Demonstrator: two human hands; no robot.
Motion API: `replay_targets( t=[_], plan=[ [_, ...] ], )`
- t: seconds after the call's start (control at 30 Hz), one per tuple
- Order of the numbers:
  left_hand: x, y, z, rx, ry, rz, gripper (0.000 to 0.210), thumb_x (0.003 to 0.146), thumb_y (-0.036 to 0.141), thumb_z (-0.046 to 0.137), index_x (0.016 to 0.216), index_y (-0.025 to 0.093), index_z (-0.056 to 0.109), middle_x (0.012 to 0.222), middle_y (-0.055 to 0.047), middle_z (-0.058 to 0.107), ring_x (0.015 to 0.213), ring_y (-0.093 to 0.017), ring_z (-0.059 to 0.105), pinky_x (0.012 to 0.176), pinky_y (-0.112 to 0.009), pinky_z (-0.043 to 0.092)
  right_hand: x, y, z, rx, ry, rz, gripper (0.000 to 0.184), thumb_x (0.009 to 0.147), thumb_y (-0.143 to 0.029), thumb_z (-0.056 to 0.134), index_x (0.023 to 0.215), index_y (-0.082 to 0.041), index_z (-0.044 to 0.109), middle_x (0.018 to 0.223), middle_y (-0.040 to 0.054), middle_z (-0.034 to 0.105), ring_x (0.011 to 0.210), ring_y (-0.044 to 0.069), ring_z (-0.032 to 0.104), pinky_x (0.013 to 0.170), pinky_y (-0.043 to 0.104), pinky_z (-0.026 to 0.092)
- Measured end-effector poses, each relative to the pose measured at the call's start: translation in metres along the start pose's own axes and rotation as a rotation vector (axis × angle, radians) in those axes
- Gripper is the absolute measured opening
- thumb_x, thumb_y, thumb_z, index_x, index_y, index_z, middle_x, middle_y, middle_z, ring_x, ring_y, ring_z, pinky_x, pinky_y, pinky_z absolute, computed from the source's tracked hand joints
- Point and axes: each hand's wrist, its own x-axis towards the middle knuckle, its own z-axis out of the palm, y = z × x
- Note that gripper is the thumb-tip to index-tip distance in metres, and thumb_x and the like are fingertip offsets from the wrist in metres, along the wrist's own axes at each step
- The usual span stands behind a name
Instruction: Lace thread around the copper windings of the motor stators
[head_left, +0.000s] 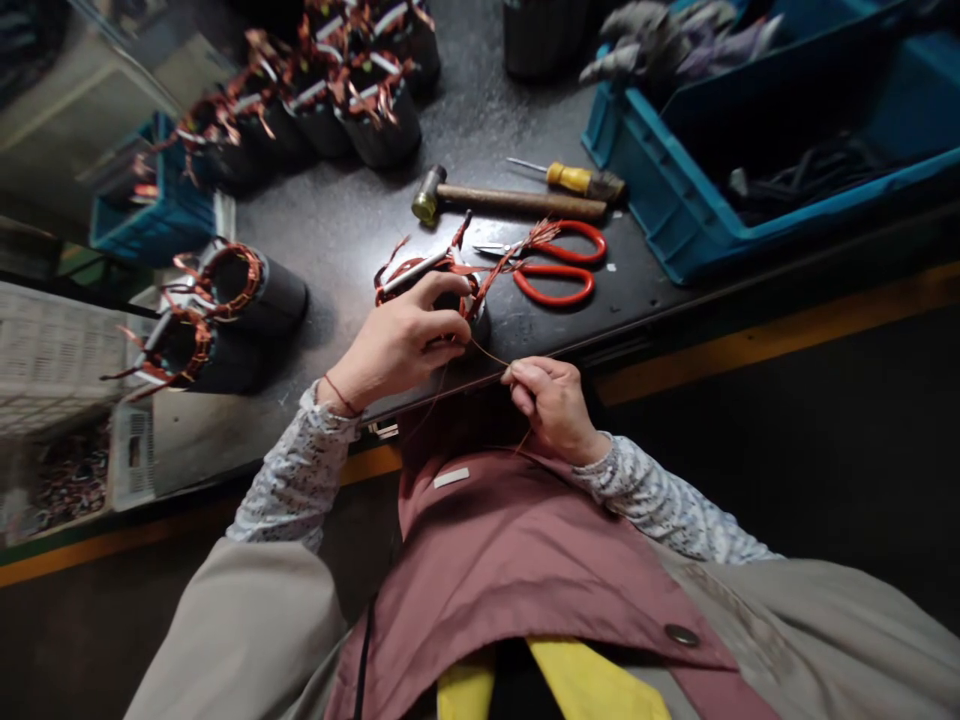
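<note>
In the head view, a motor stator (pixel 481 320) with copper windings and a white sleeve stands at the table's near edge. My left hand (pixel 409 335) lies over its top, fingers curled onto the windings; the fingertips are partly hidden. A bundle of loose copper leads (pixel 504 265) sticks out to the right. From the stator a thin brown cord (pixel 489 353) runs to my right hand (pixel 551 400), which is closed in a pinch on it, just off the table edge. Red-handled scissors (pixel 555 285) lie right beside the stator, under the lead ends.
Behind the scissors lie a hammer (pixel 517 200) and a yellow-handled screwdriver (pixel 570 178). A blue crate (pixel 675 200) with dark parts and gloves (pixel 675 45) stands right. Several finished-looking stators (pixel 382 125) fill the back left; two more (pixel 277 295) stand left.
</note>
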Motion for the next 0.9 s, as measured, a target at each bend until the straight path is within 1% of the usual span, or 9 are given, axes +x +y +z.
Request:
replay_targets(
  t=[0.13, 0.23, 0.43, 0.5, 0.57, 0.63, 0.73, 0.83, 0.9],
  plan=[
    [-0.001, -0.009, 0.000, -0.145, 0.077, 0.018, 0.004, 0.085, 0.016, 0.065, 0.083, 0.019, 0.067, 0.114, -0.007, 0.063, 0.111, -0.019, 0.060, 0.096, -0.035, 0.051, 0.003, -0.003, 0.004, 0.039, 0.023, 0.040, 0.028, 0.074, -0.038, 0.064, 0.058, -0.015, 0.065, 0.036, -0.0063, 0.042, 0.033, 0.004, 0.031, 0.037, 0.021, 0.019],
    [-0.002, -0.010, -0.001, -0.163, 0.076, -0.014, 0.004, 0.084, 0.017, 0.066, 0.081, 0.020, 0.067, 0.113, -0.006, 0.065, 0.108, -0.019, 0.062, 0.095, -0.036, 0.052, 0.006, -0.008, 0.009, 0.083, 0.023, 0.059, 0.027, 0.073, -0.037, 0.063, 0.057, -0.015, 0.064, 0.035, -0.0064, 0.042, 0.032, 0.004, 0.030, 0.036, 0.020, 0.019],
    [-0.002, -0.005, -0.004, -0.166, 0.065, -0.073, 0.004, 0.083, 0.018, 0.067, 0.079, 0.019, 0.068, 0.109, -0.006, 0.068, 0.096, -0.016, 0.065, 0.085, -0.030, 0.055, 0.006, -0.017, 0.012, 0.127, 0.041, 0.080, 0.025, 0.071, -0.032, 0.061, 0.052, -0.015, 0.061, 0.034, -0.0064, 0.042, 0.032, 0.004, 0.031, 0.036, 0.020, 0.019],
    [-0.003, -0.004, -0.007, -0.190, 0.049, -0.101, 0.006, 0.082, 0.018, 0.067, 0.088, 0.020, 0.069, 0.114, -0.006, 0.067, 0.094, -0.016, 0.064, 0.082, -0.030, 0.055, 0.008, -0.017, 0.014, 0.122, 0.059, 0.071, 0.025, 0.072, -0.032, 0.061, 0.052, -0.015, 0.061, 0.035, -0.0064, 0.042, 0.032, 0.004, 0.031, 0.036, 0.020, 0.020],
    [-0.003, -0.005, -0.010, -0.226, 0.021, -0.163, 0.024, 0.082, 0.017, 0.065, 0.105, 0.021, 0.067, 0.118, -0.007, 0.065, 0.088, -0.015, 0.063, 0.075, -0.028, 0.055, 0.011, -0.016, 0.019, 0.109, 0.086, 0.049, 0.026, 0.073, -0.032, 0.060, 0.053, -0.015, 0.061, 0.035, -0.0064, 0.042, 0.034, 0.004, 0.032, 0.037, 0.020, 0.022],
    [-0.002, -0.007, -0.013, -0.212, 0.012, -0.248, 0.034, 0.084, 0.016, 0.059, 0.117, 0.022, 0.063, 0.115, -0.006, 0.066, 0.082, -0.014, 0.063, 0.070, -0.026, 0.054, 0.015, -0.015, 0.025, 0.090, 0.097, 0.009, 0.027, 0.075, -0.032, 0.059, 0.055, -0.016, 0.062, 0.036, -0.0063, 0.043, 0.035, 0.004, 0.034, 0.038, 0.020, 0.025],
    [0.001, -0.010, -0.017, -0.094, 0.006, -0.285, 0.029, 0.086, 0.017, 0.054, 0.113, 0.022, 0.066, 0.106, -0.004, 0.070, 0.087, -0.016, 0.065, 0.079, -0.029, 0.054, 0.016, -0.015, 0.032, 0.047, 0.071, -0.068, 0.028, 0.079, -0.033, 0.059, 0.058, -0.016, 0.064, 0.039, -0.0060, 0.046, 0.037, 0.005, 0.037, 0.041, 0.020, 0.030],
    [0.007, -0.010, -0.020, -0.032, -0.077, -0.206, 0.024, 0.088, 0.022, 0.054, 0.107, 0.022, 0.068, 0.108, -0.004, 0.071, 0.099, -0.020, 0.066, 0.090, -0.033, 0.053, 0.014, -0.012, 0.028, 0.027, 0.089, -0.122, 0.028, 0.082, -0.034, 0.059, 0.063, -0.016, 0.067, 0.041, -0.0061, 0.047, 0.039, 0.006, 0.039, 0.044, 0.020, 0.033],
    [0.009, -0.008, -0.019, -0.017, -0.116, -0.170, 0.024, 0.089, 0.025, 0.054, 0.108, 0.023, 0.068, 0.111, -0.004, 0.071, 0.104, -0.021, 0.065, 0.095, -0.035, 0.051, 0.012, -0.009, 0.022, 0.021, 0.124, -0.126, 0.028, 0.083, -0.034, 0.060, 0.063, -0.016, 0.067, 0.041, -0.0061, 0.047, 0.039, 0.006, 0.039, 0.044, 0.021, 0.033]
  ],
)
